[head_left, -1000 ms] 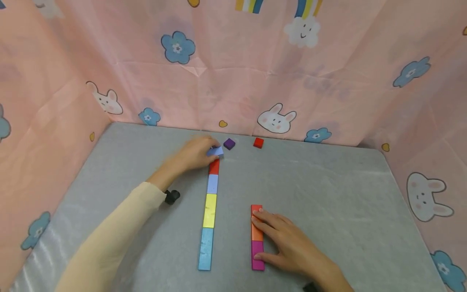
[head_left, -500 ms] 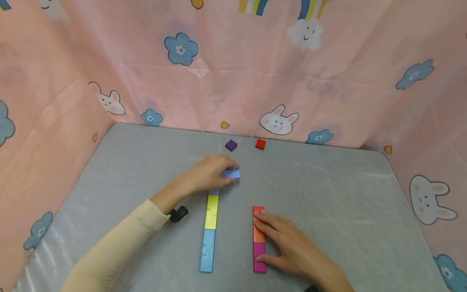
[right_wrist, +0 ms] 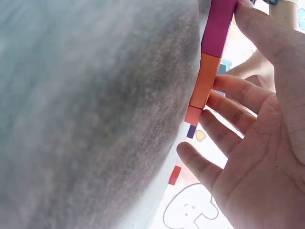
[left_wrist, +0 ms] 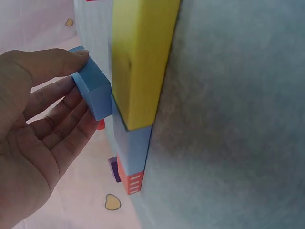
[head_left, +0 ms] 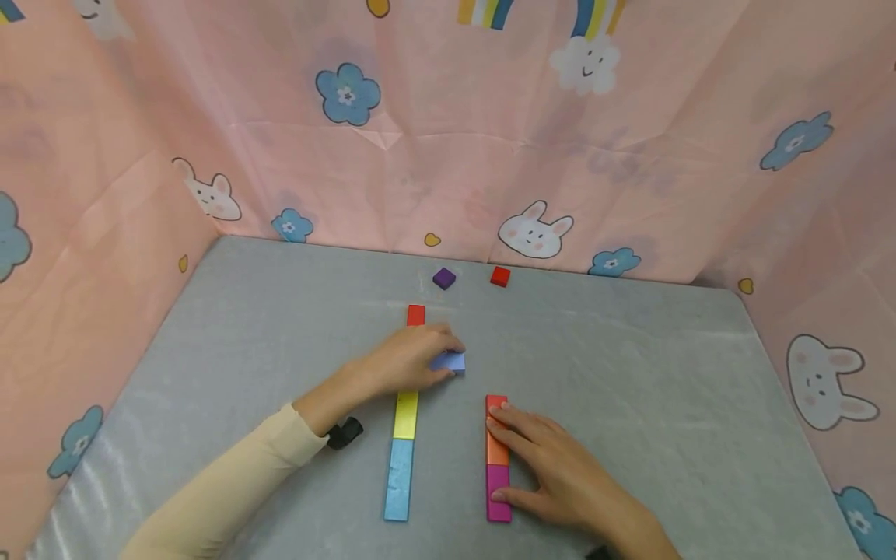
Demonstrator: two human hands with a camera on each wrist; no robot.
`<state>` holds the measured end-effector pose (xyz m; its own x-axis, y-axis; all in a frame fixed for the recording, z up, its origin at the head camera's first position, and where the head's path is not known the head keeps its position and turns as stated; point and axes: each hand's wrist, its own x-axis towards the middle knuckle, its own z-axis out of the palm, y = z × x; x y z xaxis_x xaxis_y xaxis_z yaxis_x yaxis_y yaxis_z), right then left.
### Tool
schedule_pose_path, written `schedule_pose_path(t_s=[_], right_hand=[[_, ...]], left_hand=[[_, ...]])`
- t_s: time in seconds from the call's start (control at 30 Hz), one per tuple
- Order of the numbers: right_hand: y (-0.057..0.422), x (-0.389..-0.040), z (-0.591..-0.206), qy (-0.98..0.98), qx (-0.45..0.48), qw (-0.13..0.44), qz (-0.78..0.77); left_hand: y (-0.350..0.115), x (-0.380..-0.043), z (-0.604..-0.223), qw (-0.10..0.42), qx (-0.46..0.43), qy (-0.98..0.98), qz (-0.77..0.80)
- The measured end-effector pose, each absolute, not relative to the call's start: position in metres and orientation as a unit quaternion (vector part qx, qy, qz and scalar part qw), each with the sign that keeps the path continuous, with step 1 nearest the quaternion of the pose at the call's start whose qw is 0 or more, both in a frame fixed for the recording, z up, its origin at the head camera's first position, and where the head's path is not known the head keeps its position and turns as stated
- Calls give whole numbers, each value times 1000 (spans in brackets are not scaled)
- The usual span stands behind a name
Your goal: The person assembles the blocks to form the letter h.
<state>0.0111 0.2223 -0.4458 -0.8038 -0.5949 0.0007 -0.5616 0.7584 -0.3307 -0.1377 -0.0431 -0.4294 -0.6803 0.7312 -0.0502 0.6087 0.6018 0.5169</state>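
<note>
My left hand (head_left: pixel 442 358) pinches a small pale blue block (head_left: pixel 456 362) between thumb and fingers, just right of the left row. That row shows a red block (head_left: pixel 416 315), a yellow block (head_left: pixel 405 414) and a light blue block (head_left: pixel 397 478); my hand covers the piece between red and yellow. The left wrist view shows the pale blue block (left_wrist: pixel 93 93) held beside the yellow block (left_wrist: pixel 140 57). My right hand (head_left: pixel 521 459) rests with straight fingers on the short row of red (head_left: pixel 495 403), orange (head_left: pixel 495 450) and magenta (head_left: pixel 498 504) blocks.
A purple cube (head_left: pixel 444 278) and a red cube (head_left: pixel 500 276) lie loose near the back of the grey table (head_left: pixel 630 373). Pink patterned cloth walls (head_left: pixel 448 140) close off the back and both sides.
My left hand has carried the pale blue block from the far end of the left row toward me and to the right, uncovering the red end block. The right hand has not moved.
</note>
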Motion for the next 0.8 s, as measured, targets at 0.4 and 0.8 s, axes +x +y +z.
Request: schedule_pose_path(t_s=[0.4,0.8], right_hand=[[223,11,-447,935,-313,44,-158],[222,10,-446,936,-305,65,-161]], left_hand=[[-38,-127,-436,116,407,883,205],[-39,-125,-440,118,407,884,195]])
